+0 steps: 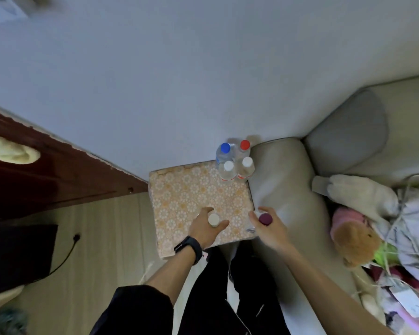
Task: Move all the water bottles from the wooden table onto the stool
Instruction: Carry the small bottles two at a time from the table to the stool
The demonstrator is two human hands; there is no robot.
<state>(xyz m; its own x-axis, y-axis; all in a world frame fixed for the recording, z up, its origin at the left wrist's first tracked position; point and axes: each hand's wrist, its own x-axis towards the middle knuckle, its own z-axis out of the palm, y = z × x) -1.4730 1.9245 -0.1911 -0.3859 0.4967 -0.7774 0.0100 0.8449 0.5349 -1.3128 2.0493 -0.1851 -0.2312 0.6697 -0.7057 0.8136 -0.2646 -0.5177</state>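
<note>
A stool with an orange flower-patterned top (pixel 184 197) stands below me against the wall. Several clear water bottles cluster at its far right corner: one with a blue cap (pixel 225 147), one with a red cap (pixel 245 144) and two with white caps (pixel 228 166) (pixel 247 162). My left hand (pixel 207 227) is closed around a bottle with a white cap (pixel 213 219) over the stool's near part. My right hand (pixel 267 226) grips a bottle with a dark purple cap (pixel 265 219) at the stool's near right edge. Both bottle bodies are hidden under my hands.
A beige sofa (pixel 283 175) touches the stool's right side, with a grey cushion (pixel 346 131), a brown plush toy (pixel 356 238) and a heap of clothes and cords on it. A dark wooden door (pixel 46 175) is at the left. A black cable (pixel 68 250) lies on the floor.
</note>
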